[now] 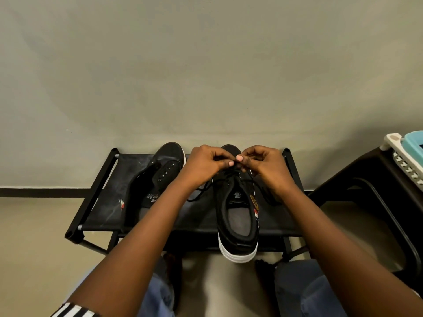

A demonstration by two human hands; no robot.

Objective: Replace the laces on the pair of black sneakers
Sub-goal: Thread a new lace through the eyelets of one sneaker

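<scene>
Both hands pinch a black lace (229, 173) over the front of the right sneaker (237, 209). The left hand (206, 164) has its fingers curled, and its thumb and first finger squeeze together on the lace. The right hand (263, 164) does the same from the other side. The two thumbs almost touch in the middle, just above the eyelets near the toe.

The right sneaker sits on a small black rack (103, 202), near the rack's right edge. Its toe points to the back edge, by the wall. Its white heel sticks out a little over the front edge. The lace runs through some of the holes, and loose bits of it hang out on both sides, under the wrists. One loose end lies on the rack between the two shoes.

The left sneaker (155, 184) lies near the middle of the rack, just left of the left arm. It tips to one side and its toe points to the back edge too. Its holes show as small dots with no lace in them.

The rack stands against a plain wall (206, 76). A dark chair (366, 191) stands to the right of the rack. Something white and light blue (407, 149) rests on the chair. The person's knees in blue jeans (304, 291) show at the bottom, by the rack's front edge.
</scene>
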